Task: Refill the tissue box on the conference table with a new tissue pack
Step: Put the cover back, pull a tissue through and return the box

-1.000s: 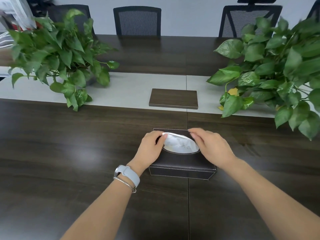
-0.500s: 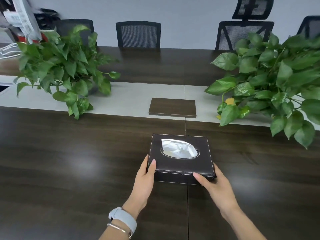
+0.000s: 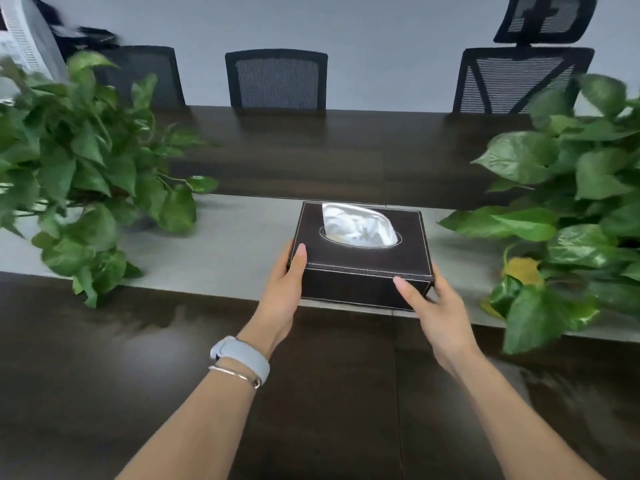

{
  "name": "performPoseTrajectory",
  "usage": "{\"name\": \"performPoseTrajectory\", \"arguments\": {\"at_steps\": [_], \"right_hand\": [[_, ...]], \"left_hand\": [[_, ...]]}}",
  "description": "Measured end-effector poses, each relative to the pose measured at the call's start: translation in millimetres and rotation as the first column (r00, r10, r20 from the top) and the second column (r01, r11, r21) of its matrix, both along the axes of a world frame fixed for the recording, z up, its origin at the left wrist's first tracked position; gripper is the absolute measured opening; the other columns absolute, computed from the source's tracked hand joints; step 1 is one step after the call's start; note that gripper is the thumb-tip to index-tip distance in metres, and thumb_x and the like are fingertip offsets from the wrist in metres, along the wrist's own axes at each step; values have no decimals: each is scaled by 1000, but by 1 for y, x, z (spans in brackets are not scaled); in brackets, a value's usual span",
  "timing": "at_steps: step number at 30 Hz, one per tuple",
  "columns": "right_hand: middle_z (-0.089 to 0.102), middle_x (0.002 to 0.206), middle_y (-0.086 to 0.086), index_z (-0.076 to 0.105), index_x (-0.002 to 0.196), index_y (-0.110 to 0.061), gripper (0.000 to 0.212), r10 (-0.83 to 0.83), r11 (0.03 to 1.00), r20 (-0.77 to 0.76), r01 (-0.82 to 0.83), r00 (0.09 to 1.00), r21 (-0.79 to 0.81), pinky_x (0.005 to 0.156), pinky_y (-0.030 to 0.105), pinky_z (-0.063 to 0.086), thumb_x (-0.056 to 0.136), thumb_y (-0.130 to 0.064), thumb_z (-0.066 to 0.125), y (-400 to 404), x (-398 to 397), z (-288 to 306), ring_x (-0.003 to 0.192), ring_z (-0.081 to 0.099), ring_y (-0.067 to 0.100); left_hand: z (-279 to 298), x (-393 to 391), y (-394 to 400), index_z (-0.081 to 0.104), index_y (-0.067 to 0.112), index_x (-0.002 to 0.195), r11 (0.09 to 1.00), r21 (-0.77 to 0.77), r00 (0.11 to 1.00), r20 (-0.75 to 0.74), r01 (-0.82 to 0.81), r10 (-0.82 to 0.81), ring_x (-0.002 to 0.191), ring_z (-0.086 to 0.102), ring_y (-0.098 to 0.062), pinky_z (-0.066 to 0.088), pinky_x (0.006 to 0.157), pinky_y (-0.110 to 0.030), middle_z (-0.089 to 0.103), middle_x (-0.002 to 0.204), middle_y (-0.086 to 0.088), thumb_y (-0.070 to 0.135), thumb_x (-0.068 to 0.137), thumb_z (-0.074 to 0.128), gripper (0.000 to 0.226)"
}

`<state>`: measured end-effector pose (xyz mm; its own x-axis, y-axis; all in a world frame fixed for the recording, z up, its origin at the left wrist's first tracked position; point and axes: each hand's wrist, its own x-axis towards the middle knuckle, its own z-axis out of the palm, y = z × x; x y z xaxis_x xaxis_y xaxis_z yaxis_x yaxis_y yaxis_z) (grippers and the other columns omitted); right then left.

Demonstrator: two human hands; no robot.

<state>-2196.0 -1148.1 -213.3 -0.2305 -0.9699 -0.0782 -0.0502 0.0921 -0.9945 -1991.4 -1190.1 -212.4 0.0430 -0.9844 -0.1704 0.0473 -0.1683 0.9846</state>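
A dark brown leather tissue box [image 3: 363, 263] with white stitching sits over the grey centre strip [image 3: 235, 244] of the conference table [image 3: 104, 375]. White tissue [image 3: 356, 225] bulges out of its oval top slot. My left hand [image 3: 282, 292] grips the box's near-left corner, thumb on the top edge. My right hand [image 3: 438, 313] clasps the near-right corner, thumb across the front face. I cannot tell whether the box rests on the strip or hovers just above it. No separate tissue pack is in view.
Leafy green pot plants stand on the strip at the left [image 3: 79, 168] and right [image 3: 571, 220] of the box. Black mesh chairs [image 3: 277, 79] line the far side of the table. Dark tabletop stretches in front of me.
My hands left the tissue at the slot, took the box by its near corners and moved it away from me onto the grey strip. The brown panel there is now hidden.
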Motion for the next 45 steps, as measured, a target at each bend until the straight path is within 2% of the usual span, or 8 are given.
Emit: {"name": "performPoseTrajectory", "arguments": {"at_steps": [3, 9, 14, 18, 23, 36, 40, 45], "right_hand": [[61, 106, -32, 52, 131, -33, 51, -6, 1000, -4, 6, 1000, -20, 72, -3, 42, 84, -22, 68, -33, 0, -19, 91, 53, -25], [65, 121, -19, 49, 135, -36, 55, -5, 998, -42, 2, 999, -68, 96, 20, 43, 84, -25, 67, -50, -1, -37, 112, 59, 1], [64, 117, -21, 46, 137, -33, 57, -5, 1000, -108, 2, 994, -31, 86, 7, 45, 85, -26, 66, -45, -2, -40, 107, 59, -5], [65, 109, -11, 54, 130, -21, 48, 1, 998, -217, 12, 976, 59, 99, 27, 44, 84, -28, 66, -41, -2, -50, 111, 60, 11], [65, 106, -10, 55, 121, -27, 36, -5, 997, -282, 28, 960, 78, 92, 22, 41, 86, -26, 64, -40, -5, -55, 108, 61, 12], [66, 109, -6, 55, 125, -19, 37, 4, 996, -311, 25, 950, 89, 90, 21, 39, 89, -24, 61, -39, -9, -57, 104, 60, 10], [65, 110, -5, 54, 127, -18, 39, 6, 995, -321, 26, 947, 96, 97, 27, 42, 89, -23, 61, -40, -10, -57, 107, 60, 12], [65, 106, -7, 53, 127, -18, 40, 10, 995, -342, 26, 940, 101, 98, 28, 43, 89, -24, 61, -41, -12, -56, 107, 60, 12]], "left_hand": [[-21, -1, -37, 46, 30, 135, 1000, -13, 1000, 1, -6, 6, 127, 48, -11, 33, 112, -39, 55, 136, 9, 50, 91, 40, 48], [-40, 3, -59, 44, 36, 135, 1000, -11, 999, 34, 3, -3, 129, 45, -7, 30, 114, -38, 52, 138, 16, 65, 80, 42, 62], [-39, 9, -45, 40, 31, 135, 986, -119, 972, 216, 116, -88, 123, 45, 1, 33, 104, -21, 51, 134, 18, 62, 76, 44, 66], [-68, 20, -35, 45, 27, 133, 974, -87, 893, 422, 210, -155, 120, 50, -2, 36, 99, -18, 57, 128, 15, 40, 84, 61, 53], [-78, 21, -31, 43, 20, 137, 980, -141, 839, 543, 137, -39, 117, 50, -7, 32, 80, 6, 57, 129, 11, 24, 91, 54, 48], [-80, 18, -28, 44, 21, 138, 986, -136, 814, 581, 101, -3, 111, 47, 0, 30, 88, -4, 53, 117, 19, 23, 89, 58, 51], [-79, 17, -28, 42, 21, 139, 988, -120, 806, 592, 99, -9, 121, 48, -7, 32, 96, -13, 57, 126, 12, 24, 89, 57, 52], [-78, 16, -26, 41, 20, 139, 989, -118, 807, 590, 92, -4, 123, 50, -12, 32, 95, -11, 55, 122, 16, 24, 89, 57, 53]]}}
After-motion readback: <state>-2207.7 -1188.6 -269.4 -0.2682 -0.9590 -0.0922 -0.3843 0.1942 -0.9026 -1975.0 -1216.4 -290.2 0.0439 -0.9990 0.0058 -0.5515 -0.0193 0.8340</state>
